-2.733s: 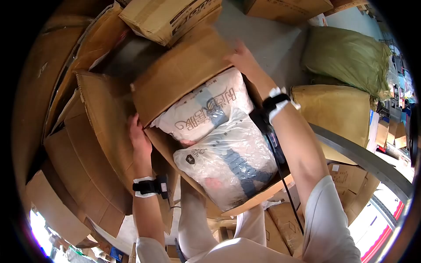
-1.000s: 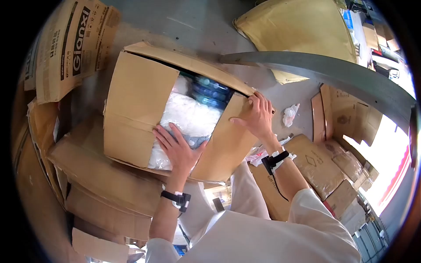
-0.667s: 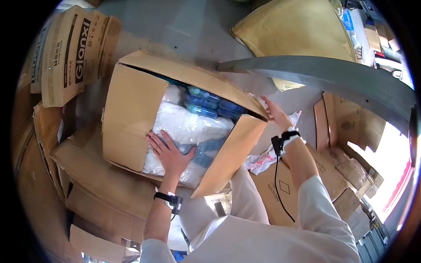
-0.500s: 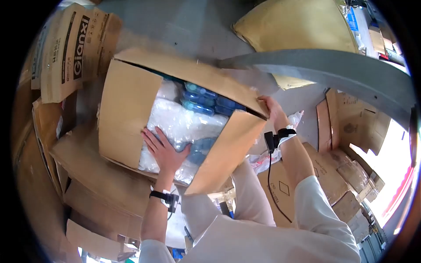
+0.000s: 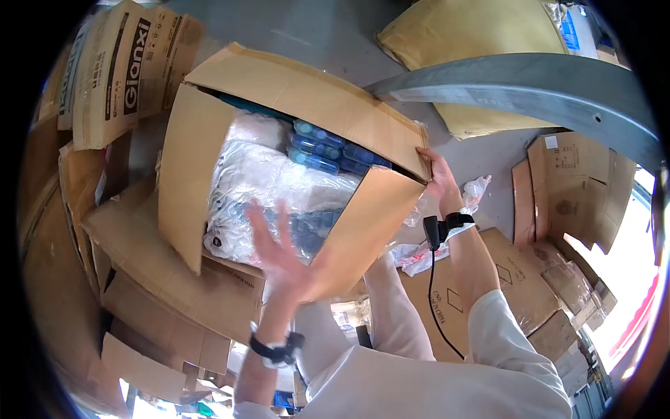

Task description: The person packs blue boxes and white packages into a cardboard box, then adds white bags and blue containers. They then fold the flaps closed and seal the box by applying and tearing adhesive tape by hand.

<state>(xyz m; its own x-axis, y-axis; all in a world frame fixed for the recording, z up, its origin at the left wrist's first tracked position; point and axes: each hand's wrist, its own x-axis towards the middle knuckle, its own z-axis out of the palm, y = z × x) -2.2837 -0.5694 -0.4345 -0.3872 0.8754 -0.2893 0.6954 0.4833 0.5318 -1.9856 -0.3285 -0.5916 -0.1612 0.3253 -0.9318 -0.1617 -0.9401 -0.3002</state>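
An open cardboard box [image 5: 188, 167] sits tilted in front of me, its flaps spread outward. Inside lie clear plastic-wrapped packs [image 5: 255, 174] and, toward the back, several blue bottle-like items [image 5: 317, 148]. My left hand [image 5: 279, 255], blurred, is over the near part of the box with its fingers spread, holding nothing. At the box's right corner, my right hand [image 5: 440, 174] grips the edge where two flaps meet, its fingers partly hidden. Both wrists wear black straps with small devices.
A curved grey metal beam [image 5: 516, 80] crosses the upper right, beside a large yellowish sack [image 5: 474, 42]. Printed cartons [image 5: 105, 77] stand upper left, with flattened cardboard below. More boxes [image 5: 576, 181] stand at the right, and crumpled plastic [image 5: 477, 192] lies near my right wrist.
My left hand has come off the plastic packs and moved toward me and slightly right. The left flap now stands farther from the packs, and the back flap has swung further outward.
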